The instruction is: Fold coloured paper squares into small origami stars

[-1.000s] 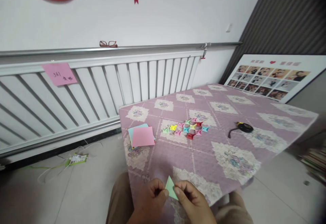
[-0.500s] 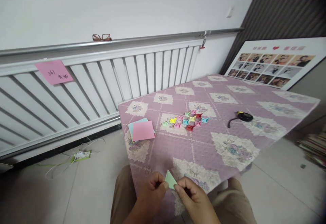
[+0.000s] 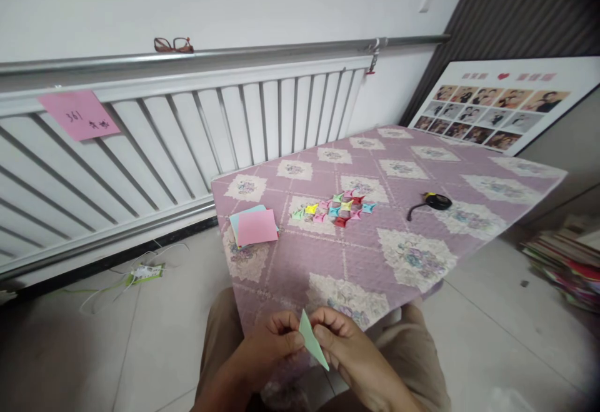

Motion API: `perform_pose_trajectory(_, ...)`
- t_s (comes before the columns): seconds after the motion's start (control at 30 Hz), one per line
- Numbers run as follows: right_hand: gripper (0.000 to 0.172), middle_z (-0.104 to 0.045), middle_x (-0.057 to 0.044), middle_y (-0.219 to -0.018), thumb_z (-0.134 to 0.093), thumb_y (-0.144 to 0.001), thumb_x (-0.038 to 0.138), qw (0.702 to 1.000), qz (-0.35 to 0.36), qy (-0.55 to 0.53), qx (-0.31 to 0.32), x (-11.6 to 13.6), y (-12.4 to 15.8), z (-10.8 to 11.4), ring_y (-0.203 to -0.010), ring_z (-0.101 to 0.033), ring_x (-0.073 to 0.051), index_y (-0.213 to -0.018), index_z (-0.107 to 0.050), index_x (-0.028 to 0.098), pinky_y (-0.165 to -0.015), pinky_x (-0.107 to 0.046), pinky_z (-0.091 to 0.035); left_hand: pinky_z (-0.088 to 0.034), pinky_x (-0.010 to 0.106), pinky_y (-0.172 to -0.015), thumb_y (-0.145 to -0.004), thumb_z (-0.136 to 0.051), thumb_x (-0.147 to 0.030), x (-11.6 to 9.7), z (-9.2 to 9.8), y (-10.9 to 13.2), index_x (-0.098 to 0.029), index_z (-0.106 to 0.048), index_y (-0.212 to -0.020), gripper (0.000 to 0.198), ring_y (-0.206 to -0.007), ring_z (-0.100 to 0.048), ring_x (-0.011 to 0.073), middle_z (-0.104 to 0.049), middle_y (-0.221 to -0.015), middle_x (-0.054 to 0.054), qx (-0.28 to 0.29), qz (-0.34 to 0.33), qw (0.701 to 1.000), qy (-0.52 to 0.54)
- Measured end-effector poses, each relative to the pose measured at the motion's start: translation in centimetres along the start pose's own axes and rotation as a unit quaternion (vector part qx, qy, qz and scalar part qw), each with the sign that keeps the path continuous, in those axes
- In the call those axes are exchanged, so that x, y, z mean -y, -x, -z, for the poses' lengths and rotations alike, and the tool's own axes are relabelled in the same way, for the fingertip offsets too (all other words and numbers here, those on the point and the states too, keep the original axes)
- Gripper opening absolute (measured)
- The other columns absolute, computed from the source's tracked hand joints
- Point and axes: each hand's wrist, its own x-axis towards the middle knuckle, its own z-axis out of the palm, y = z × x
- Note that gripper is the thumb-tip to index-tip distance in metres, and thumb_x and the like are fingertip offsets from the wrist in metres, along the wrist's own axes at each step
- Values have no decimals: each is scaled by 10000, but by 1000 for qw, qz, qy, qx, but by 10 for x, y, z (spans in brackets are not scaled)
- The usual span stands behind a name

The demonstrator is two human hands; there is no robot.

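Note:
A folded piece of light green paper (image 3: pixel 311 341) is held between my two hands, above the near edge of the table. My left hand (image 3: pixel 281 339) pinches its left side between thumb and fingers. On its right side my right hand (image 3: pixel 338 337) grips it with thumb and bent fingers. The paper stands tilted, its narrow lower tip pointing down to the right. Farther up the cloth lie several small folded paper shapes (image 3: pixel 334 211) in red, pink, yellow, blue and green. To their left is a stack of paper sheets (image 3: pixel 257 227), pink on top.
The purple floral tablecloth (image 3: pixel 323 256) covers the table. A black tape measure (image 3: pixel 437 202) lies at the right. Behind runs a white radiator (image 3: pixel 262 124) with glasses (image 3: pixel 173 45) on the pipe above. A photo board (image 3: pixel 510 80) leans at the back right; a power strip (image 3: pixel 146 272) lies on the floor.
The green paper has turned from a flat triangle facing me to a slimmer, tilted shape with its lower tip showing. My right hand has moved slightly left and up. The view has shifted.

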Motion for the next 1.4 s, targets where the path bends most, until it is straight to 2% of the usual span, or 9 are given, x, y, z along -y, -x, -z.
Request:
perform_pose_trajectory(0.13,414,-563,44,-599,-794,-630,501,996,-14,-90,20,0,3,-9,-516,-498,-75,-751,-565,178,-532,-201,-359,-238,218,-516,-640,-812,-393,1,-1,1,-146,-543,-670,366,-519,-393,65,-507,-584,-36,30,18,997,73)
perform_pose_trajectory(0.33,372,-529,57,-601,-768,-664,471,996,-14,-91,0,3,5,-16,-518,-487,-75,-762,-559,179,-518,-202,-350,-258,217,-533,-627,-833,-375,-3,2,2,-141,-562,-667,360,-545,-422,67,-521,-610,-26,53,18,992,115)
perform_pose_trajectory(0.43,324,-513,65,-619,-711,-711,453,999,-3,-42,-32,4,3,-18,-514,-470,-79,-789,-530,197,-517,-208,-341,-255,214,-523,-630,-831,-373,-2,6,1,-142,-563,-667,356,-529,-423,68,-521,-582,-28,50,15,992,111)
perform_pose_trajectory(0.53,258,-444,94,-576,-649,-754,396,996,38,42,-61,6,1,-18,-477,-385,-66,-762,-462,218,-482,-194,-286,-236,209,-503,-640,-826,-371,0,9,1,-143,-561,-672,351,-509,-414,63,-519,-558,-32,38,15,995,96)
perform_pose_trajectory(0.73,131,-381,82,-597,-531,-786,314,976,93,188,-58,13,3,-13,-536,-346,-86,-726,-463,220,-498,-203,-285,-227,206,-493,-639,-818,-395,1,11,-1,-146,-552,-680,367,-498,-407,60,-515,-547,-42,33,20,997,62)
perform_pose_trajectory(1.1,144,-405,55,-630,-487,-824,321,946,134,290,-53,17,7,-9,-588,-390,-104,-730,-500,213,-541,-211,-325,-249,213,-503,-628,-786,-459,-2,10,-3,-157,-534,-686,397,-497,-402,61,-542,-575,-35,29,28,999,0)
perform_pose_trajectory(1.4,138,-431,47,-628,-477,-810,298,918,160,354,-81,22,10,-10,-600,-411,-111,-706,-500,210,-562,-217,-337,-268,216,-492,-656,-736,-484,2,9,-8,-162,-524,-678,385,-481,-405,68,-537,-582,-27,30,8,999,-44)
